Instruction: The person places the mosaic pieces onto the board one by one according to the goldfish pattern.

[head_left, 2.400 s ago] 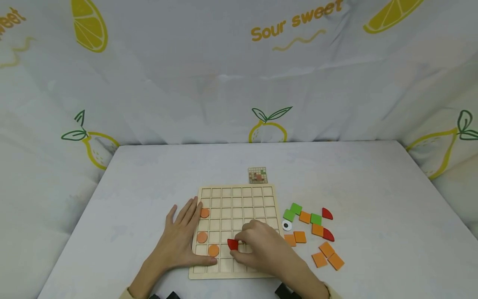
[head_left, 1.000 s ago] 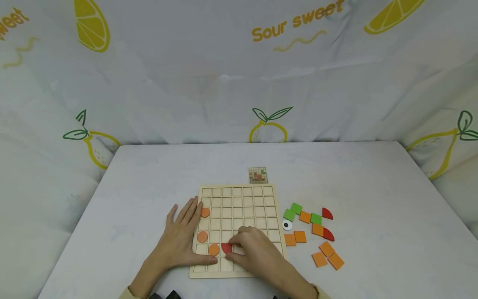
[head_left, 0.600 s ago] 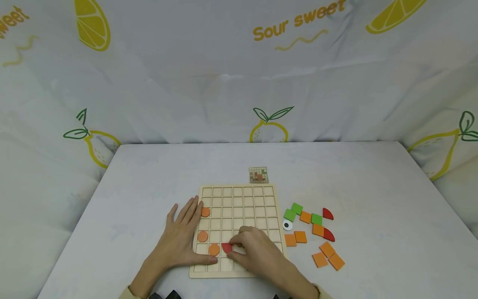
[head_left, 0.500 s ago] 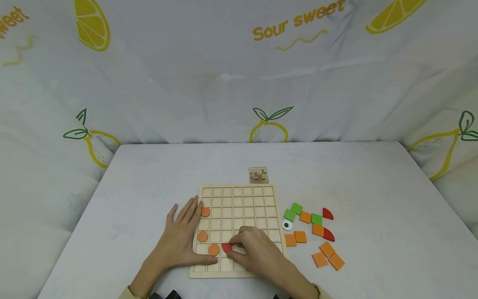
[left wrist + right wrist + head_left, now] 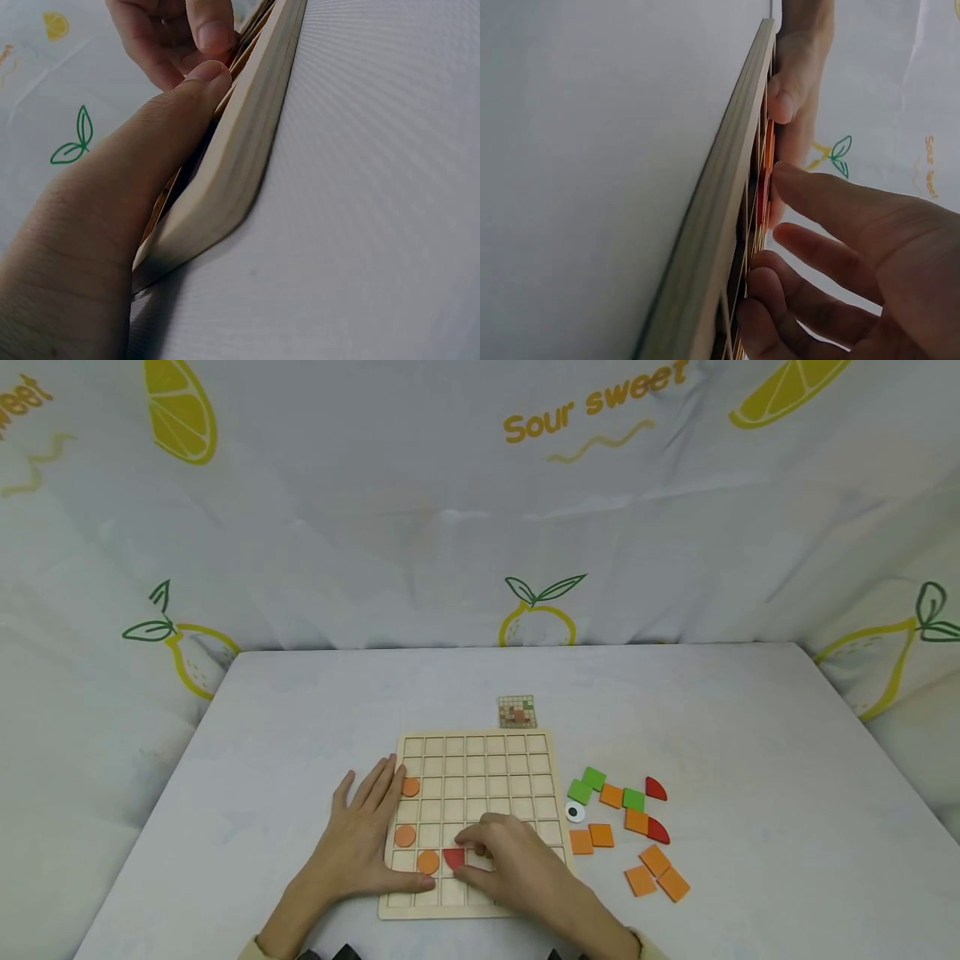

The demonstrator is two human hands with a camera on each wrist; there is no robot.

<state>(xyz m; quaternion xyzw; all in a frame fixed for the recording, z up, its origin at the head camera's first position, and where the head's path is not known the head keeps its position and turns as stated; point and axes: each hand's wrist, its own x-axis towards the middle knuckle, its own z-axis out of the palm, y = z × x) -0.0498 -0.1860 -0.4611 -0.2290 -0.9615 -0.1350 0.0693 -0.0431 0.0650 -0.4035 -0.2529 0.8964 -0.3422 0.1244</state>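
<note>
Left hand (image 5: 363, 850) lies spread along the left edge of the board (image 5: 476, 766), presumably steadying it. Red quarter-disc (image 5: 453, 857) lies on the cell beside the nearest orange disc (image 5: 428, 862). Right hand (image 5: 517, 862) has thumb and forefinger parted about it, pinching nothing; thumb contact unconfirmed.

The light is dim, wrist views darker.

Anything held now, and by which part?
Cannot tell whether the right hand, at the edge of the red piece, grips it; the left hand rests on the board.
</note>
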